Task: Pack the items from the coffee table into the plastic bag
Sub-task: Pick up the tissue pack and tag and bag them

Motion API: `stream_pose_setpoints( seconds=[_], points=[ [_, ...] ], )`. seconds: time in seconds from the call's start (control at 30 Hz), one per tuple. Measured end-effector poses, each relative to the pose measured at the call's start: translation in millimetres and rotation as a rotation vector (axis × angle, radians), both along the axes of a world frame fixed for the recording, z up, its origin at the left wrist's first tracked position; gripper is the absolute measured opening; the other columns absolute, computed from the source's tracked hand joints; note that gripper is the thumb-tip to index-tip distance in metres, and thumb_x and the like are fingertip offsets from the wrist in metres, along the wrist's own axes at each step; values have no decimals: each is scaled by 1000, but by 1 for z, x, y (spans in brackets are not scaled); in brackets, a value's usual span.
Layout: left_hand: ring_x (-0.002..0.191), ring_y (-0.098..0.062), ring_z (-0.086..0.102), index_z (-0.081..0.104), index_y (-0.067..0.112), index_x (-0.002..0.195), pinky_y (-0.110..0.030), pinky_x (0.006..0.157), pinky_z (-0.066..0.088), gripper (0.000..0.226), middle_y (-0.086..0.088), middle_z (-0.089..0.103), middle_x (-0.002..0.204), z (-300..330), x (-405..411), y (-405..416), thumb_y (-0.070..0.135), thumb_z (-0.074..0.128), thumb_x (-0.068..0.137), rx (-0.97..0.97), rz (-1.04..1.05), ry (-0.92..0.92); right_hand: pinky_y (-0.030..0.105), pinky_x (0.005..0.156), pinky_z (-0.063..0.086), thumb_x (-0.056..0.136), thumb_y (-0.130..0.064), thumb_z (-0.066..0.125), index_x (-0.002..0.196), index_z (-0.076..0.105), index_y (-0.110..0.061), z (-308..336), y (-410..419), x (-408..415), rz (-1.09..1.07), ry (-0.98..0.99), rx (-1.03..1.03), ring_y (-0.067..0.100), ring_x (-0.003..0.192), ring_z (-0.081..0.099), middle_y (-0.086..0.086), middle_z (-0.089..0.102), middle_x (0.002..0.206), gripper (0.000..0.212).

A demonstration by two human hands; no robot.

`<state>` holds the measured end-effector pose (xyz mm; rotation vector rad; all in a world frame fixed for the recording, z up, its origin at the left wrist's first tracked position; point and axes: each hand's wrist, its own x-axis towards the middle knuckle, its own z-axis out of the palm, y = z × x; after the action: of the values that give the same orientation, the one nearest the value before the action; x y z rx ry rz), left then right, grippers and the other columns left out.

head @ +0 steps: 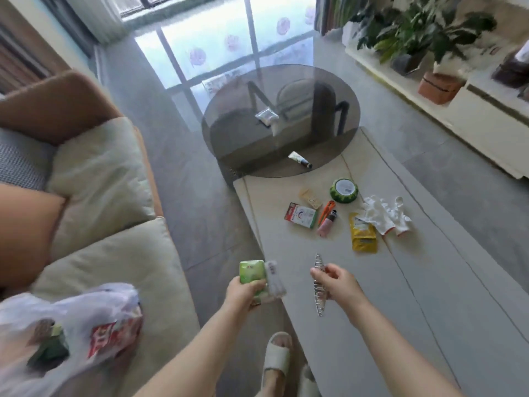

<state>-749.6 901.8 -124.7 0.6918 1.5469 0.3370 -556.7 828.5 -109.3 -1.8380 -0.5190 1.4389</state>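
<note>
the left hand [243,293] grips a green packet [252,271] off the coffee table's [400,282] left edge; the right hand [335,282] pinches a metal clip [319,285] above its bare near end. the plastic bag [71,325] lies on the sofa [114,253].

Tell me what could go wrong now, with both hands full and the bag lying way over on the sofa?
1. The left hand grips a green packet and a white packet together; one might slip out on the way.
2. The plastic bag lies slumped on the sofa, so with both hands full its mouth may be hard to open.
3. The right hand pinches a long metal clip that could snag the thin bag.
</note>
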Motion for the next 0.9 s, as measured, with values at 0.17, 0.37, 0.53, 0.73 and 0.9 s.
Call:
stream_pose_setpoints(
  seconds=[0.17,0.37,0.53,0.73,0.9],
  points=[
    [58,-24,56,61,3,87,-23,48,48,13,-14,60,73,53,-95,-3,-6,61,78,14,329,-49,27,61,44,87,-9,63,69,58,-13,45,35,-91,207,114,-28,14,59,49,4,52,66,19],
    [47,-19,59,58,5,81,-21,45,47,12,-8,61,58,101,-205,-10,-6,53,81,55,614,-140,31,72,45,72,-20,67,76,64,-13,91,71,-208,435,110,-9,18,70,55,1,57,69,8],
    [60,-21,54,62,12,86,-24,52,44,8,-9,58,72,128,-295,-13,13,55,82,86,816,-212,23,67,45,85,-12,62,82,63,-14,113,97,-304,569,101,29,12,68,52,-1,58,73,4],
    [72,-29,60,64,10,92,-34,62,50,22,-14,65,82,139,-392,-20,25,48,88,165,1072,-239,25,66,42,86,-14,66,82,59,-10,118,121,-410,666,57,82,13,66,48,3,58,75,8],
    [72,-27,59,64,11,94,-30,58,47,20,-12,64,85,136,-446,-23,21,46,92,126,1141,-113,18,54,37,85,-21,68,73,62,-13,117,130,-478,799,-56,114,9,57,46,-2,55,64,16]
  ],
)
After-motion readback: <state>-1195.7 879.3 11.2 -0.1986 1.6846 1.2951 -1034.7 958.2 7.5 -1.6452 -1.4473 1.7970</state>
